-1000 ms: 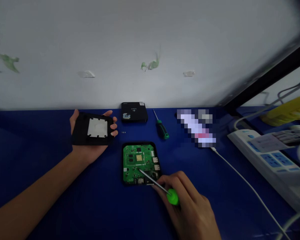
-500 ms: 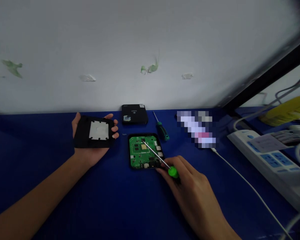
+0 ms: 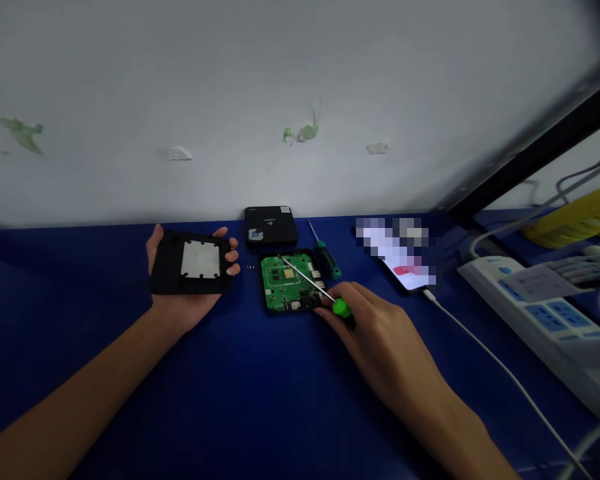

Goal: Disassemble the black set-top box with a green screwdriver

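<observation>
My left hand (image 3: 185, 307) grips a black plastic cover (image 3: 167, 267) from below, its fingertips curled over the right edge. A silvery plate (image 3: 201, 259) is fixed to the cover's upturned face. In my right hand (image 3: 375, 327) is a screwdriver (image 3: 310, 283) with a bright green collar, its shaft slanting across a green circuit board (image 3: 275, 287). The board lies in an open black case (image 3: 266, 308) on the table, and my right fingers are at the case's near right corner. Several tiny screws (image 3: 251, 267) lie left of the case.
Behind the open case lies a closed black box (image 3: 273, 227). A second screwdriver (image 3: 325, 257) rests to its right. Further right are a partly blurred phone (image 3: 393, 257) with a white cable (image 3: 490, 353) and a power strip (image 3: 535, 313). The wall (image 3: 230, 100) rises behind the blue table (image 3: 220, 400).
The open case with its board has slid back toward the closed box, together with my right hand and the screwdriver. My left hand still holds the cover in nearly the same place.
</observation>
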Demonstrator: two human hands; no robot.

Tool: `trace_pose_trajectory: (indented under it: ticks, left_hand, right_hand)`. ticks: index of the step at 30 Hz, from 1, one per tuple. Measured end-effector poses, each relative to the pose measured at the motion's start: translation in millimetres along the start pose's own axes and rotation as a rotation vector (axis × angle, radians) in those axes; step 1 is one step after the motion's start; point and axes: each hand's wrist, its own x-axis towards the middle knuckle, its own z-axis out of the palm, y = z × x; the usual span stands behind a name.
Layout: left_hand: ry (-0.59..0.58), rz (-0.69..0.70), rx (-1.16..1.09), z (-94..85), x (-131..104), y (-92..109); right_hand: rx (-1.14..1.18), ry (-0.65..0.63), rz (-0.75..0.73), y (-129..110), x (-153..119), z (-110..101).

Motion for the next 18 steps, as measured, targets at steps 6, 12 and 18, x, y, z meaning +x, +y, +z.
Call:
trace_pose_trajectory:
  ticks: [6, 12, 18]
  left_hand:
    - [0.008, -0.006, 0.006, 1.8, 0.2, 0.1]
    - [0.028, -0.006, 0.044, 2.1, -0.3, 0.2]
    - [0.034, -0.007, 0.035, 3.4, 0.0, 0.0]
  right_hand:
    - [-0.039, 0.003, -0.019, -0.9, 9.1, -1.4]
    - [-0.035, 0.001, -0.024, -5.6, 11.8, 3.1]
    - [-0.019, 0.004, 0.006, -4.1, 12.2, 5.1]
